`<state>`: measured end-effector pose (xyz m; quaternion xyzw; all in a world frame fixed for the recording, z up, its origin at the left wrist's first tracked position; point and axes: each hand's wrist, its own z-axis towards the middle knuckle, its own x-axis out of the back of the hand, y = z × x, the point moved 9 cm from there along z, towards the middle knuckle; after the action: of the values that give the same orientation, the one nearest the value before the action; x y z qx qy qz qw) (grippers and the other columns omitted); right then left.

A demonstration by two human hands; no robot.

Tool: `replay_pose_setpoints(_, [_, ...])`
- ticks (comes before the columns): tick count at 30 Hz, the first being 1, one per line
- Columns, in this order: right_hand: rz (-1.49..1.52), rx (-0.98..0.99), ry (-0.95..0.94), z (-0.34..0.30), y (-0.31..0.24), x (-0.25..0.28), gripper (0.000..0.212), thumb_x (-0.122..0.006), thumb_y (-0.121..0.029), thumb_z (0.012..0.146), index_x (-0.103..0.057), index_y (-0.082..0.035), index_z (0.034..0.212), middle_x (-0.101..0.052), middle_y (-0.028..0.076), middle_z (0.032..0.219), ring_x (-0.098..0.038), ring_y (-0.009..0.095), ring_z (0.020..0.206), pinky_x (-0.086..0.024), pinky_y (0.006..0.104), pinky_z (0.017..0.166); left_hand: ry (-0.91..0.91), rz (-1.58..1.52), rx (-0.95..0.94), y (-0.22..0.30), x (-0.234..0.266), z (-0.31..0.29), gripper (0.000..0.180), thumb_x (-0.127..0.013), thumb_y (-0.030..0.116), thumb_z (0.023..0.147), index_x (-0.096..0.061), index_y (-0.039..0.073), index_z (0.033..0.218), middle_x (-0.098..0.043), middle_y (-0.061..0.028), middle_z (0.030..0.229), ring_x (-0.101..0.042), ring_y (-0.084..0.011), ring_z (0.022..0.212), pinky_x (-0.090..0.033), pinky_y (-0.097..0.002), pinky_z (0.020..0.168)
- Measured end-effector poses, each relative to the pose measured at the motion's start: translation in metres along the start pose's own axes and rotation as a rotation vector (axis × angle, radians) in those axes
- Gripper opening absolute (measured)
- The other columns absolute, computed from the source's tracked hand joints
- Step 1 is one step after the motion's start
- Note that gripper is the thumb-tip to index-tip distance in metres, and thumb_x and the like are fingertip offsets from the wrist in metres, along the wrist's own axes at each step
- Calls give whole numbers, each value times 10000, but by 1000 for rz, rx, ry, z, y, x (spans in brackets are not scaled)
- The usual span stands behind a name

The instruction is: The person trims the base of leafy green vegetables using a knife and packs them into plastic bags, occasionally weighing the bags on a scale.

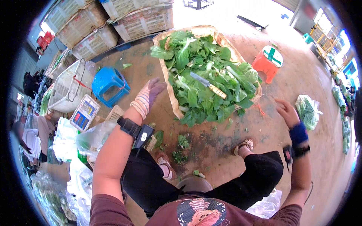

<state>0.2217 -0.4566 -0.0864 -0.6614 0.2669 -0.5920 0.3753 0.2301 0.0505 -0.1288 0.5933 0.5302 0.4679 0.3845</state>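
A large yellowish plastic crate [171,92] stands on the floor in front of me, heaped with leafy greens [203,101]. On top of the leaves lies a knife [209,84] with a light handle and a metal blade, touched by neither hand. My left hand [151,92], in a striped purple-and-white glove, hovers off the crate's left side, its fingers loosely stretched and holding nothing. Out to the right, my bare right hand [287,112] is raised between the crate and a plastic bag of greens [307,112]. Its fingers are apart and slightly bent, with nothing in them.
A blue stool [109,86], a white basket [71,84] and a scale [85,113] stand at the left. A red stool [267,64] is beyond the crate's right side. Stacked crates [143,23] rise at the back left. Leaf scraps [181,150] lie between my feet.
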Motion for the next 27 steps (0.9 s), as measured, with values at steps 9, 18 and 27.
replay_pose_setpoints(9, [-325,-116,296,-247,-45,-101,449,-641,-74,688,-547,-87,1127,-320,190,1342,-326,355,1227,-246,406,1033,-158,8,616,-198,-58,57,471,-542,420,800,-521,59,1101,-583,-178,924,-550,-317,756,-446,-438,673])
replay_pose_setpoints(18, [-486,-71,424,-309,-74,-148,405,-655,-123,705,-584,-142,1102,-368,173,1308,-376,360,1174,-312,398,987,-234,1072,-362,-115,-88,44,284,-630,153,737,-603,61,1005,-609,-193,974,-595,-321,891,-478,-385,740])
replay_pose_setpoints(27, [-636,-570,865,-437,62,-13,381,-526,70,664,-643,-95,988,-492,104,898,-510,224,759,-454,317,671,39,431,203,-181,70,33,432,-451,340,812,-584,-39,970,-612,-189,871,-570,-271,799,-429,-395,709])
